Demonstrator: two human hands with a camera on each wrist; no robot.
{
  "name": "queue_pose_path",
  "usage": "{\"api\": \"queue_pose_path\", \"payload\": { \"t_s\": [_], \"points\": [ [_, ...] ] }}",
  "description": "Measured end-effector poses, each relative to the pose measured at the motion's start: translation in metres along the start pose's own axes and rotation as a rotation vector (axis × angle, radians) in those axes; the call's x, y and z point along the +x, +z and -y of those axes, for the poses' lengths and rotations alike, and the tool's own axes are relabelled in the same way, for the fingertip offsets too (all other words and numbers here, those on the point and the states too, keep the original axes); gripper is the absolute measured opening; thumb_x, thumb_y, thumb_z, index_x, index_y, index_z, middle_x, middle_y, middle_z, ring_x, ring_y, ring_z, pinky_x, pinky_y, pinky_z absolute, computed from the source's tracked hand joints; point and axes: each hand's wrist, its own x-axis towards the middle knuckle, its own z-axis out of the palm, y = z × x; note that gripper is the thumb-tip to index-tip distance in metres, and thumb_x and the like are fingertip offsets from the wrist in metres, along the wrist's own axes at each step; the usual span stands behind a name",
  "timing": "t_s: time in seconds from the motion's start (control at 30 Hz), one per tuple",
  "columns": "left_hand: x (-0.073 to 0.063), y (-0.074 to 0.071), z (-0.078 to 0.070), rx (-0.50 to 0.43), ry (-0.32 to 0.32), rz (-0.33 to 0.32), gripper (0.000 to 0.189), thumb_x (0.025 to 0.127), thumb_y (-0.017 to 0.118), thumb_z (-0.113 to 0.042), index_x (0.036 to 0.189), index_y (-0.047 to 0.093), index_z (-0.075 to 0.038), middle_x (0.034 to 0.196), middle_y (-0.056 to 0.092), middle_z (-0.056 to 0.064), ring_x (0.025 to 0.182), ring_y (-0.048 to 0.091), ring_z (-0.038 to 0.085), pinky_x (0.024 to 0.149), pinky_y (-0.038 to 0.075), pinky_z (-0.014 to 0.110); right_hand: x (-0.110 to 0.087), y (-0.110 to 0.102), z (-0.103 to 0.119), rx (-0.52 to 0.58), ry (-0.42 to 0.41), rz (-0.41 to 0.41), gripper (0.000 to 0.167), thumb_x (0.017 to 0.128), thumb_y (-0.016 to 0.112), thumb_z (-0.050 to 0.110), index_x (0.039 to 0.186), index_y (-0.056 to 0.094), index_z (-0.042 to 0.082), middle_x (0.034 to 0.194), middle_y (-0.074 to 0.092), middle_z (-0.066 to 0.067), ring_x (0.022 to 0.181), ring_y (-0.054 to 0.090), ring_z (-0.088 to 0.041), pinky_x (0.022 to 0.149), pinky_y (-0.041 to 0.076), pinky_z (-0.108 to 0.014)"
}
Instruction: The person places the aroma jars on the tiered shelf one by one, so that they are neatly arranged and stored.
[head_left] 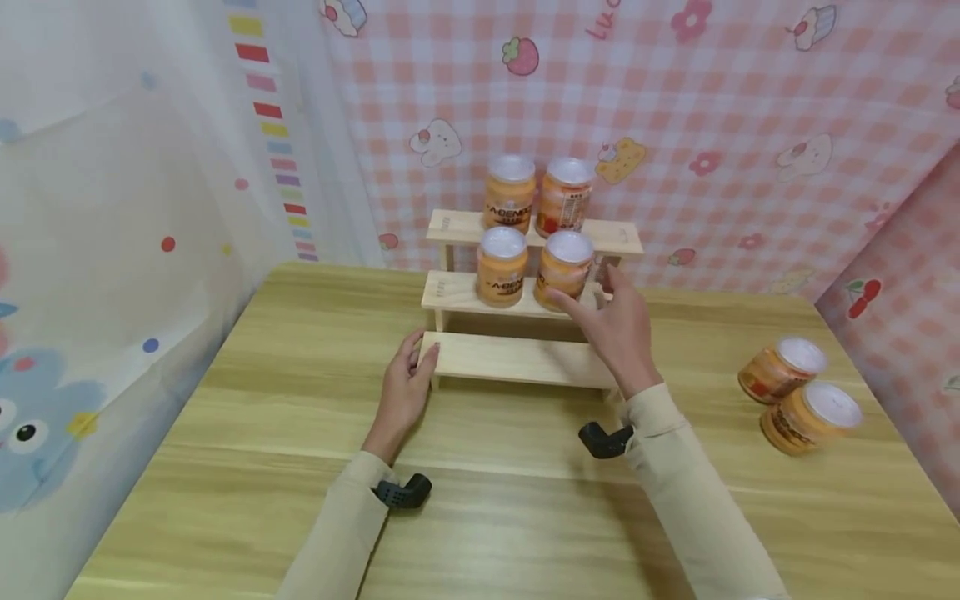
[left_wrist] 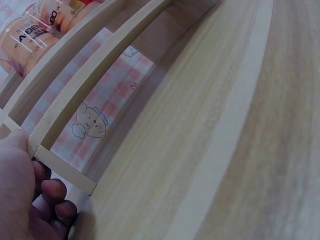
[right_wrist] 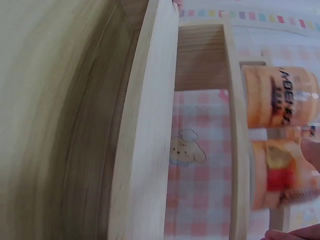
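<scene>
A three-tier wooden display rack [head_left: 517,358] stands on the table. My left hand [head_left: 405,392] grips the left end of its lowest shelf, thumb on top and fingers below, as the left wrist view shows. On the middle shelf is an orange jar with a pale lid [head_left: 562,271], and another labelled jar [head_left: 501,275] stands to its left. My right hand [head_left: 622,333] is at the right-hand jar, thumb at its front and fingers spread apart from its side. Two similar jars, one on the left [head_left: 510,196] and one on the right [head_left: 564,200], occupy the top shelf.
Two more orange jars, one farther back [head_left: 780,371] and one nearer [head_left: 810,418], stand on the wooden table [head_left: 225,467] at the right. Behind the rack hangs a pink checked cloth [head_left: 450,83]. A pale curtain [head_left: 150,208] borders the left side.
</scene>
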Motion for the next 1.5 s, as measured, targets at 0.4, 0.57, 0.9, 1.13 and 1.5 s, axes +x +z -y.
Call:
{"api": "queue_pose_path", "payload": {
  "t_s": [0.4, 0.57, 0.9, 1.13, 1.5],
  "points": [
    [0.001, 0.001, 0.002, 0.023, 0.023, 0.014, 0.060, 0.109, 0.053, -0.041, 0.156, 0.041, -0.005, 0.071, 0.044, -0.002, 0.056, 0.034, 0.010, 0.055, 0.033, 0.027, -0.064, -0.073, -0.060, -0.044, 0.146, -0.305, 0.067, 0.091, 0.081, 0.036, 0.142, 0.060, -0.003, 0.130, 0.066, -0.024, 0.114, 0.064, -0.037, 0.097, 0.051, -0.043],
    [0.000, -0.001, 0.003, 0.022, 0.023, 0.008, 0.060, 0.109, 0.053, -0.042, 0.156, 0.042, -0.005, 0.070, 0.041, 0.000, 0.055, 0.032, 0.011, 0.053, 0.031, 0.027, -0.086, -0.103, -0.092, -0.049, 0.201, -0.571, 0.053, 0.087, 0.085, 0.026, 0.131, 0.069, 0.001, 0.115, 0.066, -0.007, 0.098, 0.056, -0.005, 0.084, 0.043, -0.017],
    [0.001, -0.001, 0.002, 0.035, 0.029, -0.009, 0.059, 0.109, 0.054, -0.040, 0.156, 0.043, -0.006, 0.069, 0.039, -0.002, 0.056, 0.032, 0.011, 0.054, 0.031, 0.027, -0.113, -0.145, -0.136, -0.026, 0.461, -0.690, 0.085, 0.086, 0.082, 0.028, 0.155, 0.041, 0.001, 0.153, 0.038, -0.022, 0.144, 0.029, -0.031, 0.121, 0.022, -0.039],
    [0.000, 0.002, 0.002, 0.019, 0.022, 0.006, 0.059, 0.109, 0.054, -0.038, 0.155, 0.042, -0.003, 0.067, 0.038, -0.003, 0.054, 0.031, 0.010, 0.053, 0.029, 0.026, -0.117, -0.145, -0.163, 0.014, 0.616, -0.549, 0.082, 0.090, 0.077, 0.028, 0.155, 0.038, -0.001, 0.149, 0.044, -0.022, 0.138, 0.040, -0.033, 0.118, 0.030, -0.042],
    [0.000, 0.002, -0.006, 0.019, 0.003, -0.004, 0.054, 0.110, 0.054, -0.028, 0.156, 0.042, -0.002, 0.068, 0.039, -0.001, 0.054, 0.032, 0.007, 0.055, 0.030, 0.026, -0.113, -0.140, -0.175, 0.083, 0.628, -0.566, 0.081, 0.089, 0.080, 0.027, 0.156, 0.040, 0.006, 0.144, 0.050, -0.009, 0.133, 0.045, -0.017, 0.114, 0.032, -0.025]
  ]
}}
